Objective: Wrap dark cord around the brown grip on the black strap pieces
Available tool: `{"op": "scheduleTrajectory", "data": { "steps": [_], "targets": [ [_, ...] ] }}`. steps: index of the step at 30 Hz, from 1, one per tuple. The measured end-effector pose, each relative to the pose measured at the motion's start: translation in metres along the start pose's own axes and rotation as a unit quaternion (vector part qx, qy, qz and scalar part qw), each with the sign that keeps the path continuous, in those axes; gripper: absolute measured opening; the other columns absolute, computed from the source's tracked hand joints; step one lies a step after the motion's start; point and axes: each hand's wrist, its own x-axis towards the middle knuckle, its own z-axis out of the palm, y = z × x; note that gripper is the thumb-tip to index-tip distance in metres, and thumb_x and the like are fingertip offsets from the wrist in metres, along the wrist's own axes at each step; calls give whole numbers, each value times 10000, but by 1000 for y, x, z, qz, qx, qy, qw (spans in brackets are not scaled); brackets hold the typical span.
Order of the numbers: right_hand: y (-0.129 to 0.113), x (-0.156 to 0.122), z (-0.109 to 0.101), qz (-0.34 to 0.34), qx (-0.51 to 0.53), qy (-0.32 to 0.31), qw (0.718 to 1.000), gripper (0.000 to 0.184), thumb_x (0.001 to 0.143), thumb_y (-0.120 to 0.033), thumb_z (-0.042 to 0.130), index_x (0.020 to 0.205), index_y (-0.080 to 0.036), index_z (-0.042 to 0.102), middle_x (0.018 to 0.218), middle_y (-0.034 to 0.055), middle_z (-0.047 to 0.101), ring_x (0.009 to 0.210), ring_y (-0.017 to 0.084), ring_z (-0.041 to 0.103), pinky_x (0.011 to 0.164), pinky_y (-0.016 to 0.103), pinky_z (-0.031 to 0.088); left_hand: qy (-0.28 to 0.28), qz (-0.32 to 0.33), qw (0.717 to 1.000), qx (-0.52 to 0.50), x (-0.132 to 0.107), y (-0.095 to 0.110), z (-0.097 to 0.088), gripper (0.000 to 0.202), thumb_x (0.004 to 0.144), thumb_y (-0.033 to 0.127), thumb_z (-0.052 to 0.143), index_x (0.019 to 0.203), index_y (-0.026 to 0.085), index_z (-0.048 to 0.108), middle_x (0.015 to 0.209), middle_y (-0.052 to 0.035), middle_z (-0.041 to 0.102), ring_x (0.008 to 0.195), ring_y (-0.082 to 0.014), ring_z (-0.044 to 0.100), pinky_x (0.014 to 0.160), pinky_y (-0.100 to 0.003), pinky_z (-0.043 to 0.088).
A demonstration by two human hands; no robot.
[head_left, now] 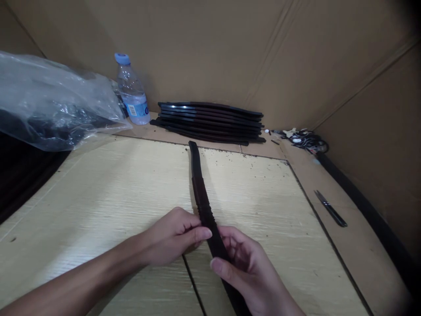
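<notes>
A long black strip [201, 188] runs from the middle of the table toward me, slightly curved, with a dark sleeve-like covering bunched into wrinkles partway along. My left hand [184, 232] pinches it just below the wrinkles, thumb on top. Lower down, my right hand [243, 267] grips the same strip from the right side, its thumb lying over the covering. The strip's far end is bare, smooth and narrow. Its near end passes out of the frame at the bottom.
Similar black strips [210, 123] lie stacked against the cardboard wall [204, 52]. Left of them stand a water bottle [133, 94] and a clear plastic bag [59, 105]. Small scissors or snips [330, 208] lie at right, near a scrap pile [305, 140] and a long dark tube [362, 197].
</notes>
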Motion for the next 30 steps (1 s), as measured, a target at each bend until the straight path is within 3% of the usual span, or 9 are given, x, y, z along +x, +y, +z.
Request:
{"op": "scheduleTrajectory", "data": {
  "steps": [4,11,17,20,24,30],
  "targets": [
    [0,1,-2,11,-12,-2,1000,287,718,-279,745,962,-207,612,787,-6,592,745,129,535,676,249,404,-2,-5,1000,-4,0,-1,0,451,903,479,427,608,139,453,547,45,350,503,-72,296,460,-200,221],
    [1,0,-6,-2,-49,10,999,281,716,-297,747,887,-196,548,640,-57,472,588,86,418,548,217,340,-11,-10,1000,-12,-1,-3,0,451,902,468,428,585,149,404,560,44,304,517,-76,264,476,-216,212],
    [3,1,-3,-6,-19,0,1000,272,743,-309,729,873,-200,517,670,-56,476,566,73,445,485,181,435,-13,-14,1000,-16,-1,-2,0,447,904,468,427,591,150,404,557,44,313,515,-76,272,474,-214,214],
    [5,0,-1,16,25,-30,999,302,765,-359,703,892,-212,473,694,-50,513,501,72,492,391,178,454,-18,-10,1000,-13,-1,0,0,442,906,468,424,604,145,423,570,43,311,522,-76,278,477,-209,217],
    [7,-2,0,21,28,-24,999,331,767,-365,707,889,-223,434,703,-58,537,436,39,471,330,114,360,-13,3,1000,-4,-1,2,0,446,903,473,427,609,138,451,568,42,313,521,-75,281,467,-203,208],
    [0,-2,0,52,38,-10,998,367,766,-442,690,881,-225,417,728,-28,592,478,57,497,356,123,365,-23,12,1000,-16,-1,2,0,453,917,468,410,711,113,601,556,43,352,512,-74,308,479,-203,226]
  ]
}}
